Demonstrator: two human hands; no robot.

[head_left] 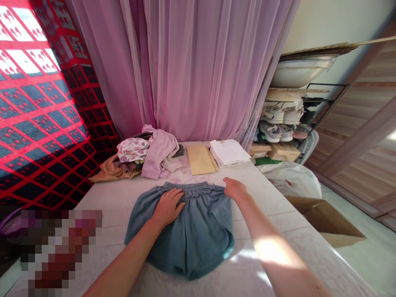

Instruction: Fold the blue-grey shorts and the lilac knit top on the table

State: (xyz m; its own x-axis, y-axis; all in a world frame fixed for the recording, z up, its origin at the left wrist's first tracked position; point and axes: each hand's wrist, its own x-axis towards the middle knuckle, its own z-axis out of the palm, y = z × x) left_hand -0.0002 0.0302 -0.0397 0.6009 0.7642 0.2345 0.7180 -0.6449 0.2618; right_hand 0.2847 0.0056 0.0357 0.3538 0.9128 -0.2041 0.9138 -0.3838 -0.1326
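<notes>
Blue-grey shorts point(198, 231) lie spread on the white-covered surface, their gathered elastic waistband point(193, 186) at the far side and the leg hems toward me. My left hand point(170, 206) rests on the cloth just below the waistband, fingers stretched out and lying flat. At the upper right corner of the shorts, my right hand point(235, 189) is closed on the edge of the fabric; its fingertips are partly hidden. Beyond the waistband lie a folded tan cloth point(201, 159) and a neat stack of folded white cloths point(230, 152).
A loose heap of clothes point(161, 152) sits at the back left. Pink curtains point(198, 70) hang behind the surface. To the right are an open cardboard box point(331, 222), a white plastic bag point(291, 179) and a rack with shoes point(275, 131). A blurred patch covers the lower left.
</notes>
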